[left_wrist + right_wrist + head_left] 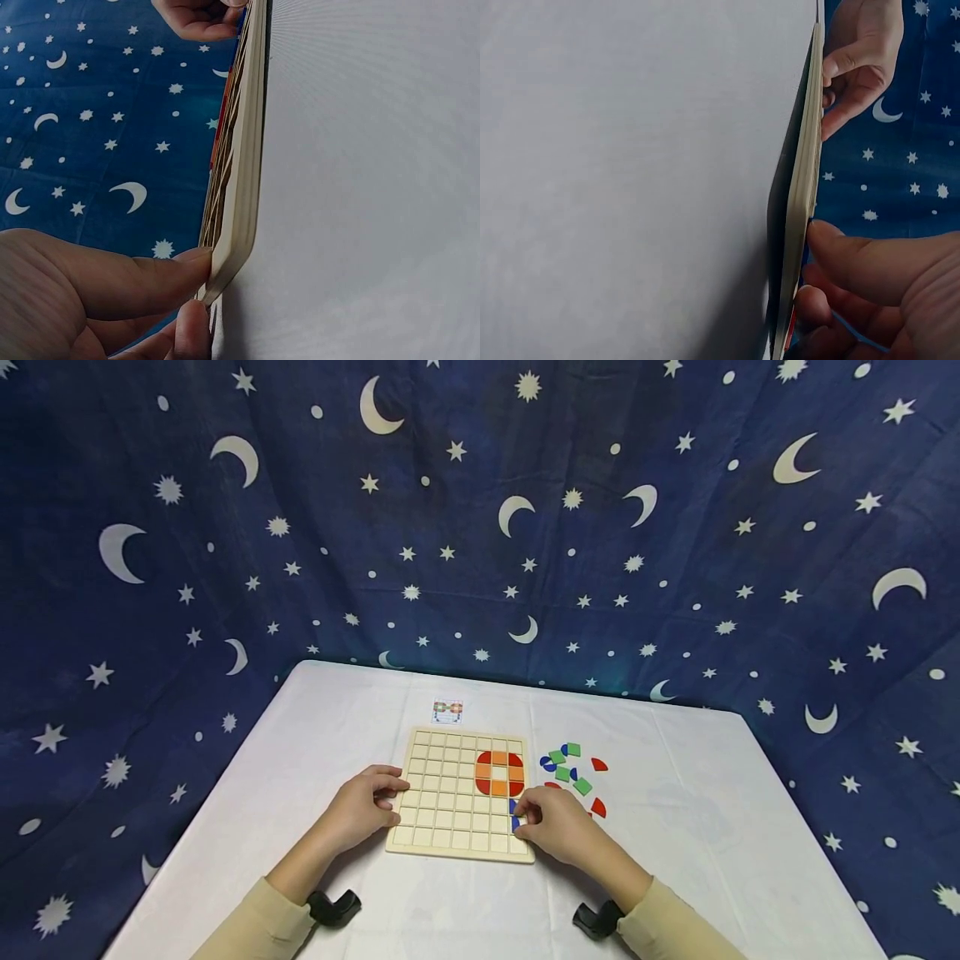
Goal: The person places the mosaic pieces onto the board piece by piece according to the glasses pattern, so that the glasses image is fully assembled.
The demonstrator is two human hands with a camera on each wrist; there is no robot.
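A square wooden grid board (442,818) lies on the white table. My left hand (360,807) steadies its left edge, thumb and fingers spread along the side. In the left wrist view the left thumb (150,281) meets the rim near a corner. My right hand (558,824) is over the right edge, thumb and forefinger around a blue piece (515,827) in the lower right cells. Another blue piece (513,807) lies just above it, partly covered by the fingers. Red quarter-circles (483,787) and orange squares (499,758) form a ring around a bare cell.
Right of the board lie several loose green squares (573,749), blue pieces (549,765) and red quarter-circles (598,765). A small printed pattern card (447,711) lies behind the board. A dark blue cloth (465,510) with moons and stars hangs around the table.
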